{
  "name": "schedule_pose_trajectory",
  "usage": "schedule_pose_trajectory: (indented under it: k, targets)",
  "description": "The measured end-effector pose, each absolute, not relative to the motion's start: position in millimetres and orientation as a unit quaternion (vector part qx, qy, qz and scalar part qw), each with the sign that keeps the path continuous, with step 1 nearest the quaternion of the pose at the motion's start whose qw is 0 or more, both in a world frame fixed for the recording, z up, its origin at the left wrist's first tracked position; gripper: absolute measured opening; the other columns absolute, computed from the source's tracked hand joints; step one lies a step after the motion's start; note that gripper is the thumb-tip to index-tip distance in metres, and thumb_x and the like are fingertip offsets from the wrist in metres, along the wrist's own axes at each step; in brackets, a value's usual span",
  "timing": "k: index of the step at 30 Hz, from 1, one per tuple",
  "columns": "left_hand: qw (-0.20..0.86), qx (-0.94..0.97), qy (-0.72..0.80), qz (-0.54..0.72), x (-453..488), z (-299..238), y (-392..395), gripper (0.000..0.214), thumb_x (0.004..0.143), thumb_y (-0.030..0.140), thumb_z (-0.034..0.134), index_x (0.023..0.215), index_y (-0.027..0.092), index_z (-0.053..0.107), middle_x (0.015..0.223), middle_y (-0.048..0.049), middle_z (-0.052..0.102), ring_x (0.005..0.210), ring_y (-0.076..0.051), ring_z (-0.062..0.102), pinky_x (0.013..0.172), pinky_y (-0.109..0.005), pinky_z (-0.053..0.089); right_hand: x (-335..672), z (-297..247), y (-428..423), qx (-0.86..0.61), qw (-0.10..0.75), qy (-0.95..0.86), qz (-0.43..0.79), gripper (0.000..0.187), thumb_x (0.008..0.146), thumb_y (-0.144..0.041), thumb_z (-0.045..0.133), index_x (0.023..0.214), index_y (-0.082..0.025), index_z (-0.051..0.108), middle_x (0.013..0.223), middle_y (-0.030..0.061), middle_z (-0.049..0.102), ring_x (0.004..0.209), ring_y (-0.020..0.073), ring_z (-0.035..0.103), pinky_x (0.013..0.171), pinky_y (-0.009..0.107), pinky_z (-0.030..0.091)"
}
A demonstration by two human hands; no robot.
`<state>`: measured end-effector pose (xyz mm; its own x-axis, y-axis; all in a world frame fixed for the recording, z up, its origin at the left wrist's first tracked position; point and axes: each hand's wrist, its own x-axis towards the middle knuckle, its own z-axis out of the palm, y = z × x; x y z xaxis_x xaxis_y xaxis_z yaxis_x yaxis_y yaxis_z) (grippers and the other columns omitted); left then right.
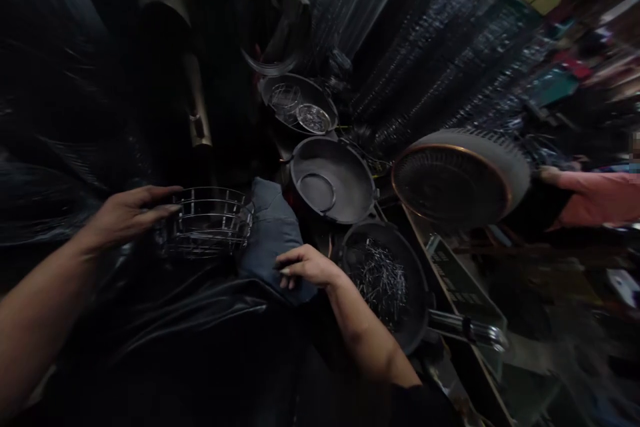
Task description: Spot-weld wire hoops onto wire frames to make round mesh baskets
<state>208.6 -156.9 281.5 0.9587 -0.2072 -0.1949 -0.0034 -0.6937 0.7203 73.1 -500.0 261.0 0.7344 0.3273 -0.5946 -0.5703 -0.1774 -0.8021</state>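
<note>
My left hand (131, 217) is closed on the near left rim of a round wire basket (213, 219), thumb and fingers pinching its edge. The basket is made of thin shiny metal wires and sits over dark, glossy sheeting. Its right side meets a blue-grey cloth pad (273, 230). Over the lower right part of this pad is my right hand (306, 265), its fingers curled together. Whether something small is between them is too dark to make out. Just right of my right forearm stands a dark pan (423, 327) with many short metal wire pieces (383, 280) in it.
Beyond the pad is a grey pan (350, 177) with a ring inside. Farther back, another pan (300, 90) holds round wire pieces. A round fan (450, 180) stands to the right. Wire coils (275, 20) are behind. A person's pink sleeve (600, 197) shows at far right.
</note>
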Motion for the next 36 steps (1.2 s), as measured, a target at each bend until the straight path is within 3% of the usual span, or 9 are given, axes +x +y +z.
schedule_pose_trajectory:
  k: [5,10,12,14,16,18,25,32,36]
  targets:
    - [0.452,0.877,-0.144,-0.071,207,269,-161,0.071,0.068,0.070,0.062,0.109,0.013,0.070,0.105,-0.0115,0.073,0.101,-0.027,0.067,0.100,-0.040,0.048,70,276,-489,-0.698,0.643,0.057,0.312,0.049,0.066,-0.045,0.076,0.100,-0.010,0.073,0.071,0.0078,0.070,0.057,0.0135,0.061,0.061,0.029,0.051]
    - [0.503,0.845,-0.134,-0.120,202,257,-151,0.055,0.074,0.047,0.068,0.118,0.013,0.066,0.117,-0.0107,0.070,0.108,-0.024,0.065,0.101,-0.036,0.047,82,281,-481,-0.710,0.644,0.025,0.283,0.037,0.076,-0.045,0.073,0.101,-0.017,0.076,0.087,0.0109,0.072,0.072,0.0192,0.069,0.064,0.029,0.055]
    - [0.525,0.828,-0.135,-0.144,194,259,-147,0.068,0.072,0.046,0.072,0.130,0.015,0.057,0.132,-0.0120,0.061,0.121,-0.025,0.058,0.106,-0.037,0.043,89,283,-475,-0.721,0.642,0.024,0.261,0.037,0.074,-0.046,0.075,0.100,-0.019,0.076,0.081,0.0097,0.072,0.070,0.0191,0.068,0.063,0.029,0.056]
    - [0.505,0.837,-0.150,-0.147,183,262,-148,0.097,0.058,0.049,0.083,0.141,0.018,0.045,0.148,-0.0144,0.045,0.135,-0.030,0.044,0.113,-0.042,0.035,95,288,-464,-0.747,0.624,0.006,0.230,0.036,0.074,-0.046,0.074,0.099,-0.020,0.077,0.077,0.0083,0.071,0.067,0.0174,0.066,0.063,0.027,0.055]
    - [0.464,0.861,-0.158,-0.136,171,264,-152,0.122,0.043,0.053,0.088,0.147,0.021,0.034,0.155,-0.0168,0.031,0.143,-0.034,0.031,0.116,-0.048,0.028,101,299,-450,-0.781,0.590,-0.031,0.203,0.040,0.070,-0.044,0.078,0.103,-0.022,0.076,0.086,0.0085,0.072,0.074,0.0191,0.067,0.065,0.027,0.056]
    - [0.435,0.880,-0.149,-0.115,163,262,-159,0.130,0.040,0.058,0.087,0.149,0.020,0.029,0.155,-0.0189,0.030,0.144,-0.036,0.028,0.116,-0.053,0.026,109,311,-433,-0.807,0.552,-0.081,0.193,0.045,0.063,-0.040,0.081,0.105,-0.024,0.075,0.098,0.0089,0.072,0.084,0.0226,0.068,0.069,0.030,0.057]
    - [0.437,0.890,-0.129,-0.034,161,257,-172,0.110,0.040,0.048,0.087,0.136,0.014,0.048,0.134,-0.0182,0.053,0.121,-0.034,0.054,0.107,-0.048,0.041,157,314,-388,-0.842,0.424,-0.231,0.241,0.031,0.083,-0.042,0.058,0.093,-0.020,0.078,0.086,0.0078,0.074,0.081,0.0229,0.070,0.075,0.033,0.056]
    - [0.435,0.895,-0.095,0.030,172,280,-173,0.106,0.042,0.051,0.083,0.136,0.016,0.049,0.131,-0.0158,0.054,0.117,-0.033,0.055,0.103,-0.049,0.043,170,310,-387,-0.924,0.108,-0.368,-0.006,0.033,0.085,-0.023,0.053,0.111,-0.014,0.072,0.091,0.0127,0.073,0.084,0.0274,0.070,0.073,0.037,0.055]
    - [0.436,0.892,-0.099,0.065,184,292,-176,0.107,0.041,0.048,0.083,0.137,0.016,0.048,0.133,-0.0160,0.053,0.118,-0.033,0.053,0.102,-0.049,0.044,178,318,-392,-0.893,0.115,-0.421,-0.112,0.029,0.092,-0.020,0.047,0.102,-0.014,0.073,0.082,0.0097,0.073,0.073,0.0224,0.068,0.068,0.033,0.054]
